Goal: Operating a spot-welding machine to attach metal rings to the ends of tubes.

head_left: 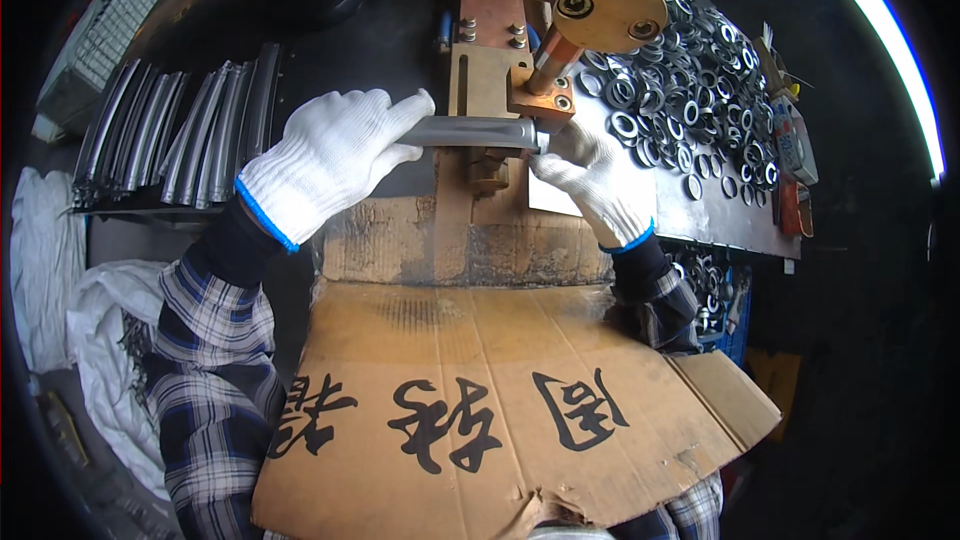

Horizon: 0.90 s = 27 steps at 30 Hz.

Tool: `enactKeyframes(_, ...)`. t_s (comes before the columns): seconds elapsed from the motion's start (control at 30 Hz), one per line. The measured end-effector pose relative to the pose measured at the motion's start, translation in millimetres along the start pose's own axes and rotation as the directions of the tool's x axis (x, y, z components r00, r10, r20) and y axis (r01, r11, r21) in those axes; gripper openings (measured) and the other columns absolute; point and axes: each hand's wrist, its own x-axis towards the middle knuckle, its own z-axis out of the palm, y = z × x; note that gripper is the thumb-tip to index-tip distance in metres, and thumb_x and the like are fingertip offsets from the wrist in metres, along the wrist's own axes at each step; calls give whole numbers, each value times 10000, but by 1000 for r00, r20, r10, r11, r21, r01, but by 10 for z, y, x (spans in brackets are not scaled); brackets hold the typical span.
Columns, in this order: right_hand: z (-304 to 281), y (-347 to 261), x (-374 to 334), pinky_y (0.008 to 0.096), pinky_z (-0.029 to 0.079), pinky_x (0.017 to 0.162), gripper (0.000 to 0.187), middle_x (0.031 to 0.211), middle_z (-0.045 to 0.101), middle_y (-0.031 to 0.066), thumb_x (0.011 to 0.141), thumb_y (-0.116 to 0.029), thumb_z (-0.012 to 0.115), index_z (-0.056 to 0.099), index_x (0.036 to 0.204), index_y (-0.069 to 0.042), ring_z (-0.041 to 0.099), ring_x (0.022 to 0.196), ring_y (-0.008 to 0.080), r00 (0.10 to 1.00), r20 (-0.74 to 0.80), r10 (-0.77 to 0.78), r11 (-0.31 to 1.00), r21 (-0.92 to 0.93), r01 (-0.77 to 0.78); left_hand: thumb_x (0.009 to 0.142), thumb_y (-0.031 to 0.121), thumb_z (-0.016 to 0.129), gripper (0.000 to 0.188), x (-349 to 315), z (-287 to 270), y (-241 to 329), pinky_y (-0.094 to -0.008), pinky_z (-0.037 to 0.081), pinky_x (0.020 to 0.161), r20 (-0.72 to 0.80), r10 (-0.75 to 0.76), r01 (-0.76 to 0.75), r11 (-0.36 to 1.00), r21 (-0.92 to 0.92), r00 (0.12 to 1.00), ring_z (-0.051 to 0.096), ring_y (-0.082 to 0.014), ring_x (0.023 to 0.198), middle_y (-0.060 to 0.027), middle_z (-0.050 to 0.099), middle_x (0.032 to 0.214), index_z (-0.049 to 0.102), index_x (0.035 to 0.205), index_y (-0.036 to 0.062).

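My left hand (pixel 330 155), in a white knitted glove with a blue cuff, pinches the left end of a dark grey curved metal tube (pixel 470 131) between thumb and fingers. The tube lies level, its right end just under a copper electrode block (pixel 541 95) of a welding press. At that end my right hand (pixel 592 175), gloved the same way, is closed around a small piece next to a bright metal edge. Its fingertips are partly hidden behind the block, so what they grip is unclear. Below the tube sits a lower brass fitting (pixel 488 172).
Several similar metal tubes (pixel 210 130) lie in rows on the left. A big heap of loose metal rings (pixel 690 90) covers the table at right, with more in a blue crate (pixel 738 325) below. Cardboard with black handwriting (pixel 480 390) covers my lap. The press head (pixel 607 2) hangs overhead.
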Motion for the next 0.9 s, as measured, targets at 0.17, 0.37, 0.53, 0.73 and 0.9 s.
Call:
enactKeyframes(0.17,-6,57,64,294,613,1014,750,1493,744,94,965,32,820,593,1672,-71,731,1174,133,1000,2,15,956,-292,-13,1027,359,834,570,11,-37,-15,-433,603,689,24,-2,1,999,37,1000,703,-295,780,-93,649,920,625,1532,198)
enactKeyframes(0.37,23,247,89,336,631,1030,750,1485,746,124,952,31,820,589,1663,-31,749,1164,153,998,7,-56,997,52,56,1023,365,836,581,49,15,-53,-425,595,678,29,10,-14,992,128,1000,704,-286,787,-85,652,913,624,1539,201)
enactKeyframes(0.53,81,156,85,345,621,1067,745,1490,737,131,972,4,814,565,1674,-12,750,1192,171,1000,-12,-25,999,-46,25,1035,343,823,576,112,-28,-89,-446,596,711,95,8,-15,997,76,995,705,-296,809,-92,663,928,619,1552,188)
enactKeyframes(0.73,29,284,135,353,605,1099,760,1505,715,132,1006,-31,806,512,1706,2,734,1253,188,998,44,-42,996,-80,45,1048,329,806,529,54,-124,-134,-461,592,742,-67,107,-105,994,32,992,703,-327,821,-117,677,959,648,1522,157)
enactKeyframes(0.9,88,330,122,349,607,1084,767,1525,699,124,1012,24,787,493,1720,-5,720,1282,191,998,21,-61,998,21,60,1054,335,796,509,65,-201,-102,-469,594,756,9,55,-54,998,-38,998,715,-339,844,-122,681,967,661,1506,144)
